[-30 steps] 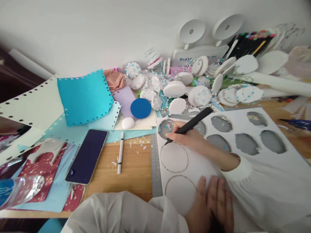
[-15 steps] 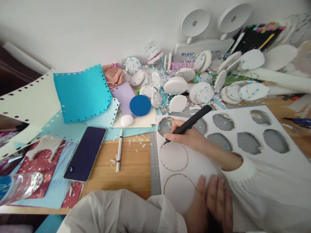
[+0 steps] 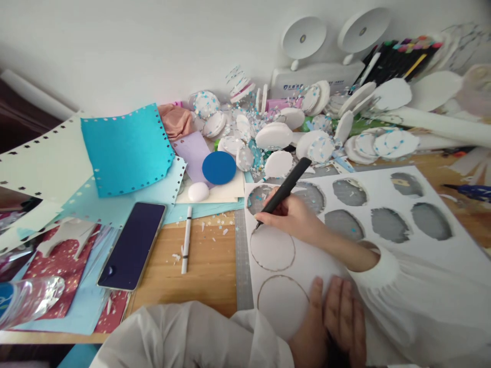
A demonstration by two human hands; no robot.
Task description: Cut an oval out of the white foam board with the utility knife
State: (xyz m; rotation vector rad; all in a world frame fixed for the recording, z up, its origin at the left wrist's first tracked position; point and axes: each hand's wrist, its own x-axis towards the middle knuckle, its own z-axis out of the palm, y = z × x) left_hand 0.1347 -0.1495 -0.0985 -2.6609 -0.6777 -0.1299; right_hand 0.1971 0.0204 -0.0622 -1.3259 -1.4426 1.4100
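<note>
My right hand (image 3: 287, 212) is closed around a black pen-shaped tool (image 3: 284, 190), whose thin tip touches the upper left edge of a cut circle outline (image 3: 273, 250) in a white sheet (image 3: 310, 260). A second outlined circle (image 3: 283, 304) lies below it. Near the bottom edge my left hand (image 3: 333, 322) lies flat on the sheet, fingers extended and thumb apart. Several ragged holes in the sheet's upper and right parts show a grey cutting mat (image 3: 243, 255) underneath.
Several white discs (image 3: 278, 163) and small stars are heaped behind the sheet. To the left are a phone (image 3: 132, 245), a white pen (image 3: 186, 240), a blue oval (image 3: 219, 167), coloured papers (image 3: 128, 151) and a bottle (image 3: 30, 301). A two-headed lamp (image 3: 303, 38) stands at the back.
The tool is more upright, its tip slightly farther up and left along the circle's edge. My left hand keeps its place on the sheet. The whole view has shifted slightly.
</note>
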